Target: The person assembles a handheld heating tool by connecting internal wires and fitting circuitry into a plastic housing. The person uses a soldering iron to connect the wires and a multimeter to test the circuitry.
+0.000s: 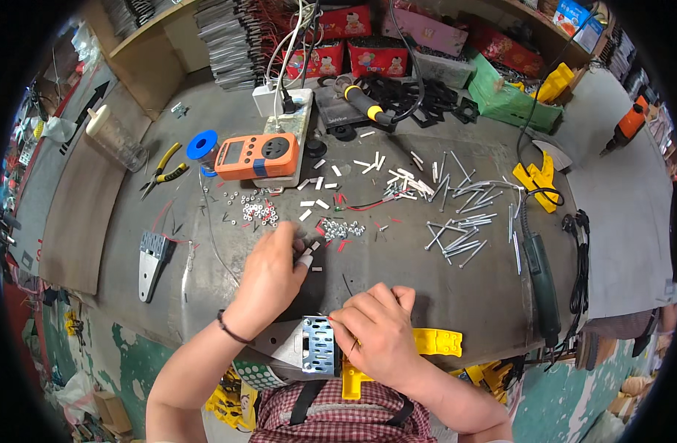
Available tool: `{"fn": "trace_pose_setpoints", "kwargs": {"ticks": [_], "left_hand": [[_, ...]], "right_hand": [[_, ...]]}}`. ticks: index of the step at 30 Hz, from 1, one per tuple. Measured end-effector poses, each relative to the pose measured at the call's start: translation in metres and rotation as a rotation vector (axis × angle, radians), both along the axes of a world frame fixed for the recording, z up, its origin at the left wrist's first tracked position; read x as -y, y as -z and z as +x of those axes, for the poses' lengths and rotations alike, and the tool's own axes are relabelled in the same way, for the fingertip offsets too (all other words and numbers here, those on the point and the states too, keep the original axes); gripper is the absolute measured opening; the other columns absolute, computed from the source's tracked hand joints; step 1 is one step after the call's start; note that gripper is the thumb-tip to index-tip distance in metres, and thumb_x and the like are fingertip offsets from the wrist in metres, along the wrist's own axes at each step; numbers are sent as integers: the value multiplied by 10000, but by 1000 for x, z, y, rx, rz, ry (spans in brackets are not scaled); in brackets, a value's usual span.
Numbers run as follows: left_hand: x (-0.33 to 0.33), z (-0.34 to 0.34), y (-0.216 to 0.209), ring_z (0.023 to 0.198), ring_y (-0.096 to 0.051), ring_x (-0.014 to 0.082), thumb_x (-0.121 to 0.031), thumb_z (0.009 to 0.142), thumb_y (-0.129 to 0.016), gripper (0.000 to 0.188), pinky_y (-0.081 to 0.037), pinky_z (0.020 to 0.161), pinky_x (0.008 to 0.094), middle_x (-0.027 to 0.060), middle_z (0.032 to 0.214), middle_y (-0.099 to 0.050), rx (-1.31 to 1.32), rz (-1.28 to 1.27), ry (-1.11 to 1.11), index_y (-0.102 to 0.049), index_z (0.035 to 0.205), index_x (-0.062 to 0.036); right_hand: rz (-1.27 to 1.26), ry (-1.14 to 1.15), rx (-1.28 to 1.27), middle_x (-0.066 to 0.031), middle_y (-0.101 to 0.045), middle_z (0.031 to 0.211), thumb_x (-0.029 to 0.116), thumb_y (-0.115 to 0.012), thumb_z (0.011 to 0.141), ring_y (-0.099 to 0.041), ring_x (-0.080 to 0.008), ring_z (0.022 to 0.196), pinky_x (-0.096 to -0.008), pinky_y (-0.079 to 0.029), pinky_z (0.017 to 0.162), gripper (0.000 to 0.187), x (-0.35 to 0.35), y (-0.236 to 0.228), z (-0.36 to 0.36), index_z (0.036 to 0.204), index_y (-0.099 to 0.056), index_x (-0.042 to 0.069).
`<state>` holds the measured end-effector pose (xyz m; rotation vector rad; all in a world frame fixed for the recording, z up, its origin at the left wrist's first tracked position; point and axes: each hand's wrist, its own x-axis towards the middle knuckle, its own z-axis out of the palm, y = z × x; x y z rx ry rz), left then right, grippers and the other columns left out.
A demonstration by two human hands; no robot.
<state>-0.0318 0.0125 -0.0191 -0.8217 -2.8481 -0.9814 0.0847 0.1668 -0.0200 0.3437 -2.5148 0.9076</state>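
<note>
My left hand (270,272) reaches over the middle of the bench, fingers bent together beside some small white rectangular pieces (306,215). Its fingertips are partly hidden, so what they hold cannot be made out. Close to the front edge, my right hand (379,328) is closed at the right side of a perforated metal plate (318,347), the thumb and fingers against its edge. A short dark wire shows by those fingers. Under and beside that hand lies a yellow plastic housing (438,342). Small metal nuts (343,230) are heaped just beyond my hands.
Long screws (460,238) lie scattered at right, near a dark-green corded tool (539,284). An orange multimeter (255,156), a blue wire spool (202,145) and yellow-handled pliers (163,172) are farther left. Another metal plate (153,266) lies at left. Red boxes (379,59) stand behind.
</note>
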Motion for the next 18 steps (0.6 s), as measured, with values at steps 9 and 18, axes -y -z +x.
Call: {"fn": "trace_pose_setpoints", "kwargs": {"ticks": [9,18], "left_hand": [[19,14,-3,879,-611,215,38,756,-629,275,-487,756,305,100,893,-588,128,89,37,-540,1012,-10],[39,57,-17,854,-605,140,19,822,-629,125,-494,744,264,69,924,-620,672,626,-1,-608,945,35]], "right_hand": [[-207,43,93,31,-628,784,174,-735,727,-545,-158,763,-344,-305,761,162,-4,-3,5,849,-648,113],[-283,18,82,41,-620,734,201,-725,756,-556,-147,739,-358,-305,759,180,-5,-2,10,908,-660,129]]}}
